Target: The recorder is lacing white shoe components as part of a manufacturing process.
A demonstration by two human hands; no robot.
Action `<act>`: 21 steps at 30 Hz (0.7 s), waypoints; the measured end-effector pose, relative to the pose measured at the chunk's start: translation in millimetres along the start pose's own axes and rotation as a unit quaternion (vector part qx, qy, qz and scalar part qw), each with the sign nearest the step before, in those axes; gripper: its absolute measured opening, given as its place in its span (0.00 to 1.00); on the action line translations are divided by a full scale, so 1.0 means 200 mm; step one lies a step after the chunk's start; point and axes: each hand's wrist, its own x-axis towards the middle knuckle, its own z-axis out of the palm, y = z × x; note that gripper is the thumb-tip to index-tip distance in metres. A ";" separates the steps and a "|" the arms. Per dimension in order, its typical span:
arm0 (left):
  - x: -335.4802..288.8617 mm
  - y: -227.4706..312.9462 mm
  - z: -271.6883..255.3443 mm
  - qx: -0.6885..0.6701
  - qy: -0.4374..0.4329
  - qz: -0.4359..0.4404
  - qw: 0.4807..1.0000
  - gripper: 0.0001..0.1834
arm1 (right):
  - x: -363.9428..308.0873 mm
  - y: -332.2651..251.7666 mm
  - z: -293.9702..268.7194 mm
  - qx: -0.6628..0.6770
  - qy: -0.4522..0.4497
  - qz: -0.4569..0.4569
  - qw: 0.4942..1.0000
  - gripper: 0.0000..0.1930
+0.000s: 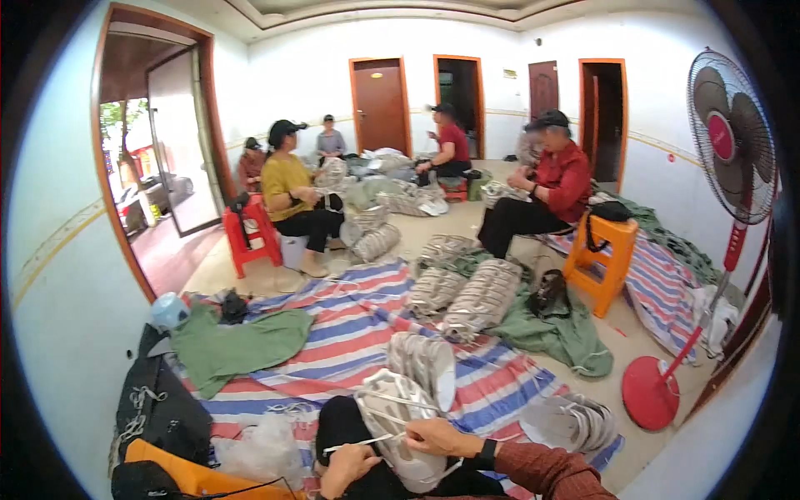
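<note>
On my lap lies a pale grey-white piece (390,402) that looks like a shoe upper, with white laces crossing its face. My left hand (352,468) is closed at its lower left, pinching a white lace (371,442) that runs toward the piece. Over the piece's middle, my right hand (439,437) is closed with fingertips at the laces; its exact grip is small. Just beyond stands a nested stack of similar pale pieces (422,364). Another such stack (569,423) lies on the sheet to the right.
A striped sheet (350,333) covers the floor, with green cloth (242,343) on it. An orange stool (604,258) and red-based fan (651,393) stand right. A clear plastic bag (262,450) lies at my left. Several people sit farther off among pale stacks (483,300).
</note>
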 end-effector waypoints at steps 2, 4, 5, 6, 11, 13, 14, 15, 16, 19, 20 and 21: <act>-0.03 -0.03 0.03 -0.095 0.070 -0.012 0.993 0.13 | 0.02 -0.04 0.02 -0.018 0.011 -0.031 0.999 0.15; -0.07 -0.07 0.03 -0.350 0.026 -0.088 0.932 0.07 | 0.02 -0.07 0.04 -0.018 0.052 -0.017 0.998 0.16; -0.08 -0.10 0.01 -0.320 0.047 -0.098 0.941 0.07 | 0.01 -0.08 0.05 -0.006 0.055 0.001 0.998 0.16; -0.09 -0.12 0.00 -0.406 0.032 -0.121 0.905 0.08 | 0.01 -0.07 0.06 -0.015 0.051 0.024 0.998 0.16; -0.10 -0.15 0.01 -0.485 0.014 -0.114 0.867 0.09 | -0.01 -0.03 0.08 0.022 0.082 0.005 0.996 0.16; -0.09 -0.14 0.03 -0.452 0.021 -0.117 0.884 0.09 | -0.02 -0.02 0.09 0.014 0.075 0.015 0.997 0.15; -0.08 -0.13 0.04 -0.426 0.022 -0.105 0.899 0.09 | -0.02 -0.02 0.09 0.021 0.093 -0.001 0.995 0.15; -0.08 -0.12 0.05 -0.420 0.022 -0.115 0.900 0.09 | -0.02 -0.02 0.10 0.017 0.094 -0.003 0.995 0.15; -0.08 -0.11 0.05 -0.407 0.029 -0.102 0.907 0.09 | -0.02 -0.02 0.10 0.010 0.085 0.007 0.996 0.15; -0.08 -0.10 0.04 -0.386 0.027 -0.106 0.916 0.09 | -0.01 -0.03 0.09 0.007 0.077 0.011 0.997 0.15; -0.07 -0.10 0.04 -0.391 0.020 -0.113 0.913 0.09 | -0.01 -0.04 0.09 0.016 0.088 -0.002 0.996 0.15; -0.07 -0.10 0.04 -0.381 0.015 -0.125 0.916 0.09 | -0.01 -0.04 0.09 0.016 0.083 -0.011 0.996 0.15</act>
